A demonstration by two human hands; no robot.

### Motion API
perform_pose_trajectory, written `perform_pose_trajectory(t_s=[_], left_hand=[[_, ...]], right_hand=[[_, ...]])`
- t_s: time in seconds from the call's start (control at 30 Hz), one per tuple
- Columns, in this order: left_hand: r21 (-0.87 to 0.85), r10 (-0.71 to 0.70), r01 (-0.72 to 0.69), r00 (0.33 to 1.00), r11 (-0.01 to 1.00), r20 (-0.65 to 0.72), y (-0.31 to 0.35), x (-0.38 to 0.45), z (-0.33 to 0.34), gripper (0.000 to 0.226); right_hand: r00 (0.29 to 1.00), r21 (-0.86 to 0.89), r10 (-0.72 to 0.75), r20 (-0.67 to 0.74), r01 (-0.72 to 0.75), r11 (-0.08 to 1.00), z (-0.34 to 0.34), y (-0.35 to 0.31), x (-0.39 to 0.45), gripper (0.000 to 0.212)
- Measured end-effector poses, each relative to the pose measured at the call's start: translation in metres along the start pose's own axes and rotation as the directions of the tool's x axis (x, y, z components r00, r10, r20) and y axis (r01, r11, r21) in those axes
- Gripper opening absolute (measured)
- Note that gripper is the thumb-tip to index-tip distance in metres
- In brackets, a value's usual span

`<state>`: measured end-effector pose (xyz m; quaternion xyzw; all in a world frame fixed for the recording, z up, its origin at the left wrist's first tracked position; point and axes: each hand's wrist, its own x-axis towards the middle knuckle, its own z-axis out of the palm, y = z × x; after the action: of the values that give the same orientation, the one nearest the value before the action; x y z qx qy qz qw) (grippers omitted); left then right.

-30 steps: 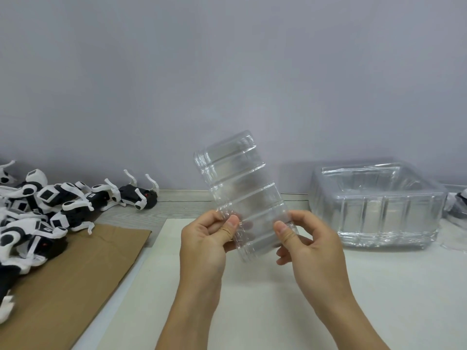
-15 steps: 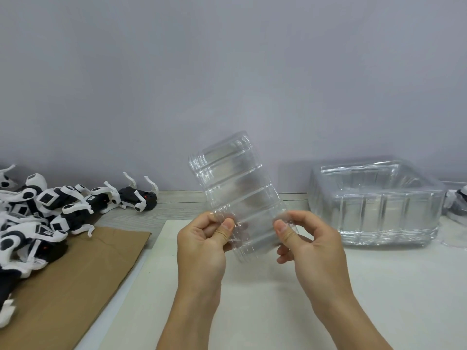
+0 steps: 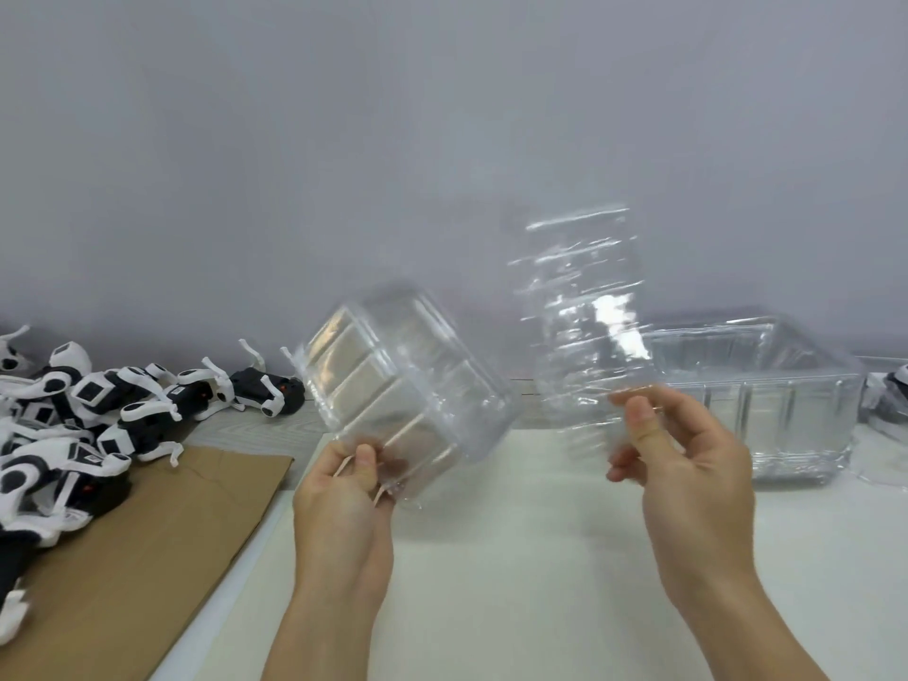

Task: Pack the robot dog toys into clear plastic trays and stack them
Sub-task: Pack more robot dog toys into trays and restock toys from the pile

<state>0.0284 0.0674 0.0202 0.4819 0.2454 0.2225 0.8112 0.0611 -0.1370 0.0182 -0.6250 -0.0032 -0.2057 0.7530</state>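
Clear plastic trays: two of them are up in the air, one per hand, apart from each other with a gap between.

Left tray (image 3: pixel 408 380) is tilted, ribbed side wall facing the camera, open side turned up and to the right. Left hand (image 3: pixel 344 493) pinches its lower corner, thumb on the near face, fingers curled behind the plastic.

Right tray (image 3: pixel 584 331) stands roughly upright, slightly blurred, glare patch on its middle. Right hand (image 3: pixel 688 464) pinches its bottom edge, thumb in front, fingers curled behind. Can't tell which way its open side faces.

Both trays hang above the white counter (image 3: pixel 540 557), not touching it.

Tray stack (image 3: pixel 766 400) sits on the counter at the right, behind the right hand, against the grey wall (image 3: pixel 442 140). Nested clear trays, open side up. Count not readable.

Robot dog toys (image 3: pixel 73 420): black-and-white pile at the far left, partly on the brown cardboard sheet (image 3: pixel 147 557), partly on the counter behind it. One toy (image 3: pixel 268 398) lies at the pile's right end near the wall, just left of the left tray in view. Another toy (image 3: pixel 894 395) shows cut off at the right edge, beside the tray stack.

No toy is in either held tray.
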Motion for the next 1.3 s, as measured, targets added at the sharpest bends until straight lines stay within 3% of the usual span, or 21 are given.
perform_pose_trajectory(t_s=[0.1, 0.23, 0.37, 0.43, 0.5, 0.6, 0.73, 0.83, 0.93, 1.0, 1.17, 1.3], left_hand=[[-0.148, -0.111, 0.106, 0.993, 0.983, -0.032, -0.002, 0.007, -0.003, 0.028], [-0.159, -0.165, 0.153, 0.984, 0.975, -0.069, -0.006, 0.013, -0.006, 0.029], [0.043, -0.204, 0.208, 0.976, 0.977, -0.076, -0.014, 0.013, -0.007, 0.029], [0.222, -0.215, 0.232, 0.972, 0.947, -0.096, -0.020, 0.011, -0.008, 0.027], [0.434, -0.138, 0.192, 0.979, 0.880, -0.152, -0.023, 0.009, -0.009, 0.029], [0.633, 0.091, 0.102, 0.960, 0.767, -0.264, -0.018, 0.008, -0.009, 0.043], [0.602, 0.370, -0.138, 0.886, 0.786, -0.279, -0.010, 0.010, -0.011, 0.061], [0.489, 0.292, -0.124, 0.913, 0.864, -0.285, -0.005, 0.016, -0.018, 0.070], [0.168, 0.071, -0.044, 0.985, 0.985, -0.156, 0.000, 0.024, -0.024, 0.050], [0.053, 0.006, -0.002, 0.997, 0.999, -0.082, 0.000, 0.024, -0.023, 0.039], [0.140, -0.020, 0.014, 0.999, 0.990, 0.039, -0.001, 0.016, -0.019, 0.027], [0.328, 0.004, 0.015, 0.998, 0.945, -0.057, 0.005, 0.013, -0.018, 0.019]], right_hand=[[1.000, 0.080, 0.005, -0.009, -0.004, 0.997, -0.003, -0.001, 0.003, 0.019], [0.998, 0.244, 0.065, 0.000, -0.063, 0.968, -0.004, -0.004, 0.004, 0.024], [0.992, 0.362, 0.128, 0.014, -0.125, 0.924, -0.009, -0.006, 0.007, 0.028], [0.991, 0.391, 0.132, 0.023, -0.131, 0.911, -0.011, -0.009, 0.007, 0.032], [0.992, 0.385, 0.121, 0.032, -0.124, 0.915, -0.013, -0.013, 0.007, 0.036], [0.996, 0.340, 0.077, 0.047, -0.088, 0.936, -0.016, -0.021, 0.007, 0.047], [0.998, 0.280, 0.029, 0.063, -0.045, 0.959, -0.022, -0.030, 0.008, 0.058], [0.998, 0.179, 0.022, 0.053, -0.031, 0.983, -0.031, -0.031, 0.013, 0.050], [0.991, 0.050, -0.050, 0.120, 0.044, 0.998, -0.038, -0.033, 0.015, 0.041], [0.973, -0.021, -0.120, 0.196, 0.127, 0.992, -0.040, -0.037, 0.015, 0.035], [0.881, -0.271, -0.179, 0.437, 0.318, 0.908, -0.039, -0.041, 0.013, 0.032], [0.815, -0.416, -0.066, 0.576, 0.361, 0.835, -0.033, -0.041, 0.007, 0.027]])
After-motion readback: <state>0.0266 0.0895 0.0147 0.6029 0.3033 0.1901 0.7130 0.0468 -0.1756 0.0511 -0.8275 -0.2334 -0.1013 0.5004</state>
